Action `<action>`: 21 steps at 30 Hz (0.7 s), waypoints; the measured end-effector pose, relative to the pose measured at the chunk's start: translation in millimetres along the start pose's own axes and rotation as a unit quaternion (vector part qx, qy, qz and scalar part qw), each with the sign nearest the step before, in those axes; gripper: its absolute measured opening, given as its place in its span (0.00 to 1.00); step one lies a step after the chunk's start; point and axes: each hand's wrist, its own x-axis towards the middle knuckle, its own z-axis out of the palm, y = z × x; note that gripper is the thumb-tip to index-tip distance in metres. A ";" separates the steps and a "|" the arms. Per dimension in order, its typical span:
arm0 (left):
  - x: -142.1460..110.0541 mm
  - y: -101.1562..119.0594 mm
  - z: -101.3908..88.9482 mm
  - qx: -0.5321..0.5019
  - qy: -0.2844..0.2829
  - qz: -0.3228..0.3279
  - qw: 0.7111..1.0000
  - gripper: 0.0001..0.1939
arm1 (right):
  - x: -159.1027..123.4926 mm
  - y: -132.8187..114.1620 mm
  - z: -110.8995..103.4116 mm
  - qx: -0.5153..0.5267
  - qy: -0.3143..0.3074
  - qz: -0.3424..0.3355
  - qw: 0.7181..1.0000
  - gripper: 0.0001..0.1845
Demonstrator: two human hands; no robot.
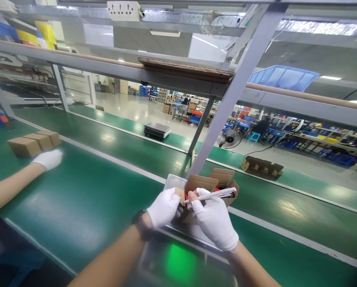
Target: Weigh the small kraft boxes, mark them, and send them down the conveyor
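My right hand (214, 224), in a white glove, is closed around a slim white pen-like stick (218, 194) that points left. A cardboard box (202, 184) stands with its flaps up just behind both hands, with red and black items partly visible inside. My left hand (164, 208), also gloved and with a dark watch on the wrist, pinches a small tan cardboard piece (181, 194) at the box's left side; whether it is a flap I cannot tell. Under the box is a metal platform (193, 230), partly hidden by my hands.
At left, a co-worker's gloved hand (48, 159) lies beside several closed cartons (35, 142) on the green belt (106, 187). Farther back are a scale (157, 130) and an open carton (261, 167). A slanted metal post (226, 103) rises behind the box. A green-lit panel (181, 263) glows in front.
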 end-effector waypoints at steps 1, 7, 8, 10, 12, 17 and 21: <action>0.1 0.0 0.2 0.000 0.000 0.000 1.000 0.24 | 0.6 -0.3 0.2 0.001 0.000 -0.001 1.000 0.19; -0.6 -11.9 -4.9 -0.032 0.011 -0.024 0.999 0.24 | -8.6 6.0 -8.3 0.130 0.019 0.048 0.990 0.19; -1.5 -14.4 -5.7 -0.036 0.023 -0.026 0.999 0.25 | -12.8 8.4 -11.6 0.175 0.042 0.062 0.982 0.18; -3.5 -16.6 -3.7 -0.025 0.058 -0.010 0.998 0.25 | -21.3 12.1 -17.8 0.254 0.112 0.072 0.958 0.16; -5.1 -14.3 3.5 0.018 0.062 0.014 0.998 0.32 | -27.6 12.7 -22.1 0.309 0.174 0.057 0.933 0.14; -6.5 -7.3 0.7 0.115 0.015 0.014 0.993 0.31 | -31.9 18.0 -36.7 0.342 0.254 0.007 0.905 0.16; -10.0 -37.2 -93.8 0.247 0.254 -0.081 0.932 0.30 | -51.4 67.7 -71.9 0.240 0.382 0.063 0.890 0.16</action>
